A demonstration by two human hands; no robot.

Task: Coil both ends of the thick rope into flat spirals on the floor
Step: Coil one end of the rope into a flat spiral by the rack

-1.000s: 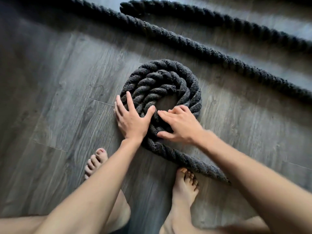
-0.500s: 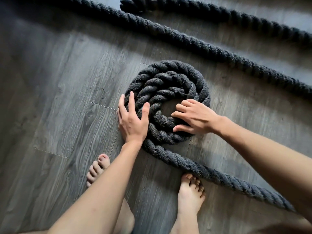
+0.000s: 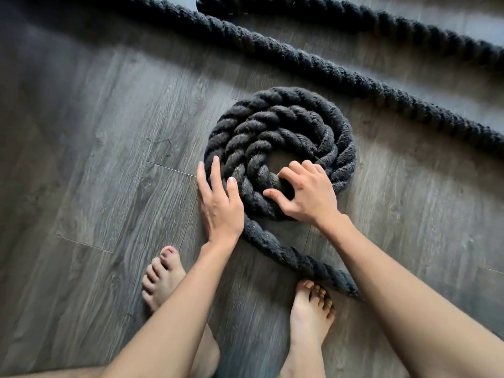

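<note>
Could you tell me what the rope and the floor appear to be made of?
The rope looks like dark, matte twisted fibre, fuzzy along its strands; natural or synthetic cannot be told. The floor looks like grey wood-grain planks, perhaps laminate or vinyl, given its grain, seams and faint sheen.

The left forearm and the right forearm are both bare as far as the frame edge shows them. The left hand and the right hand are bare too, and the fingers have short, plain nails. The left foot and the right foot are bare; the toenails are too blurred to describe.
</note>
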